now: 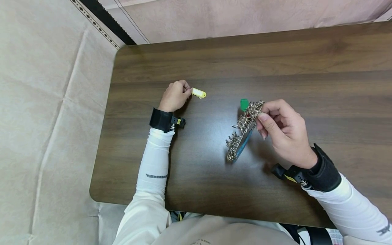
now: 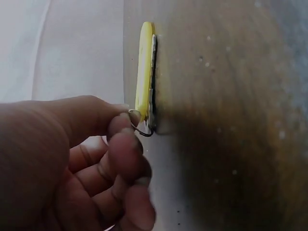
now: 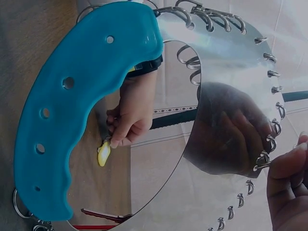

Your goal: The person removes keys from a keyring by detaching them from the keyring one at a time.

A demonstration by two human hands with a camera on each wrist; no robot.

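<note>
My left hand (image 1: 175,96) pinches the small wire ring of a yellow key tag (image 1: 199,93) just above the table. In the left wrist view the tag (image 2: 144,72) points away from the fingertips, its ring between thumb and finger. On the right, my right hand (image 1: 283,127) grips the rim of a large key-ring holder (image 1: 247,117), tilted on edge. The right wrist view shows its shiny metal plate (image 3: 219,43), blue handle (image 3: 53,110) and many small rings. Thumb and finger pinch one ring (image 3: 263,163) at the rim. A green tag (image 1: 244,104) hangs at the holder's far side.
The brown wooden table (image 1: 208,183) has a rounded left corner. Pale fabric (image 1: 36,112) covers the area to the left. Behind the back edge is another pale panel (image 1: 232,17). Through the holder's opening a red key-like piece (image 3: 106,215) shows.
</note>
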